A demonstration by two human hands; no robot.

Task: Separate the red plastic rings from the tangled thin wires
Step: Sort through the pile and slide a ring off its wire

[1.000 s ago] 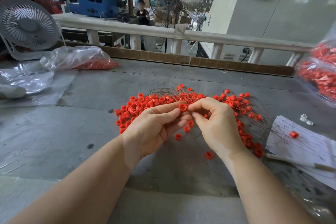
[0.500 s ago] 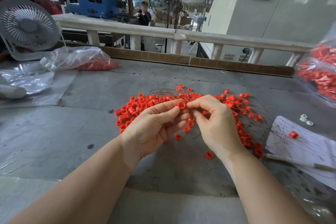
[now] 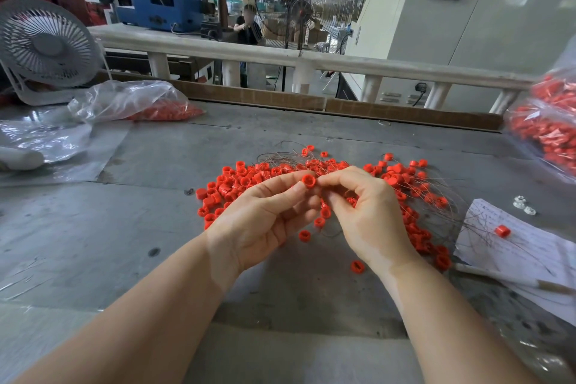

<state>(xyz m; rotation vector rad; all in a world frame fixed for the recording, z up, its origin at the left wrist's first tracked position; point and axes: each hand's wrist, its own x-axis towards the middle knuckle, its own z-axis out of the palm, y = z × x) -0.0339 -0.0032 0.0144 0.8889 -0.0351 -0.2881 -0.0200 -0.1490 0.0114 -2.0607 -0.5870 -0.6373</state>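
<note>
Red plastic rings [image 3: 249,179] lie heaped among thin wires [image 3: 436,196] on the table [image 3: 93,243]; left hand [image 3: 265,218] pinches one ring [image 3: 308,181], right hand [image 3: 367,212] pinching beside it; plastic bags [image 3: 134,101] hold more

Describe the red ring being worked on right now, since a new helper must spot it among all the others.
Start at the grey table and its pile of red rings. Above the pile, the left hand and right hand meet. The held ring is the only one lifted, pinched between their fingers.
</note>
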